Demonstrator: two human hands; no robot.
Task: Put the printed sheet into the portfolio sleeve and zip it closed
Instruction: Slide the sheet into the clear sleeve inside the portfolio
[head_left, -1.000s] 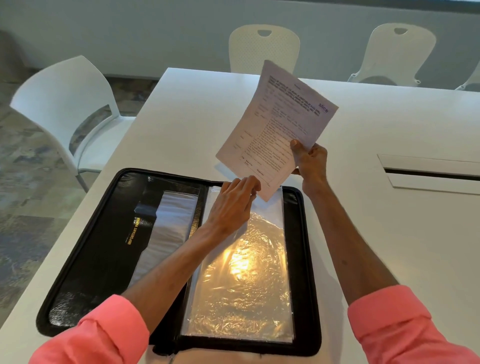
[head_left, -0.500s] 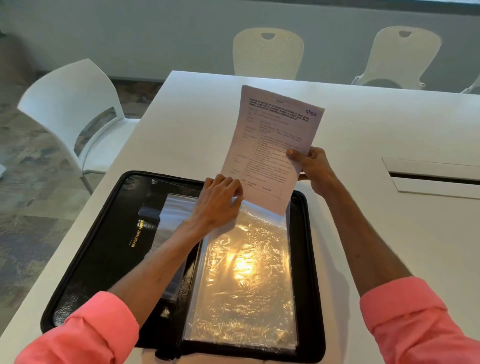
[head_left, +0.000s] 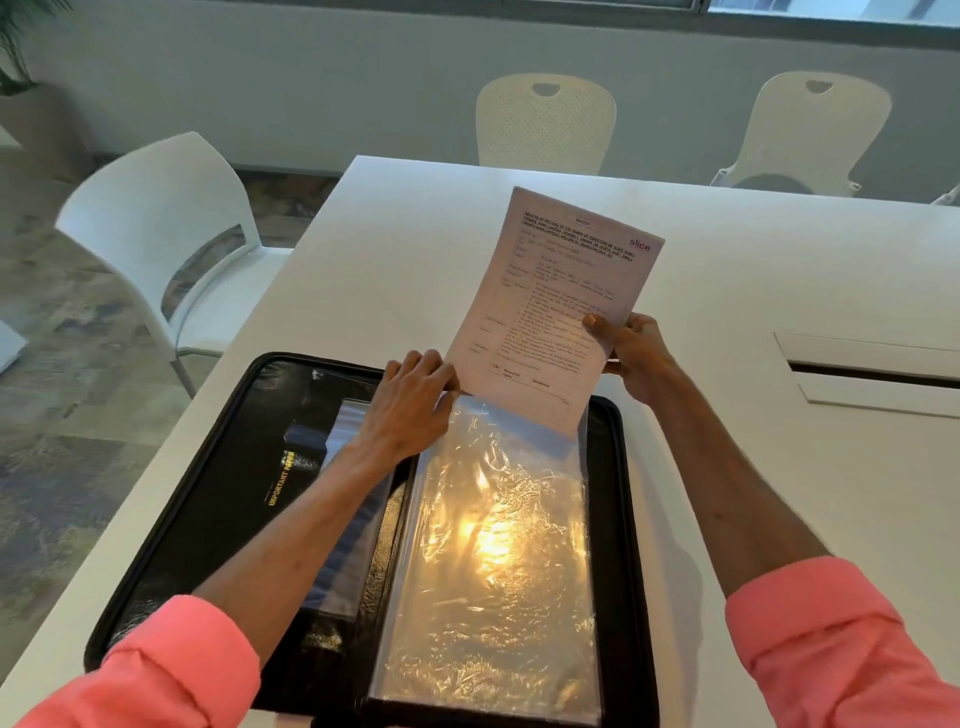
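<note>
Right grip (head_left: 631, 356) on sheet (head_left: 556, 306) above sleeve (head_left: 493, 561)

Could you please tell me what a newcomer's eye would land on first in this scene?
The printed sheet, held upright by the right hand over the white table, its lower edge at the mouth of the clear sleeve. Next, the golden glare on that sleeve, which lies in the right half of the open black portfolio while the left hand holds its top corner.

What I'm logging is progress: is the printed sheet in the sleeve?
Mostly out: printed sheet reaches the sleeve mouth only at its lower edge; right hand holds it.
</note>
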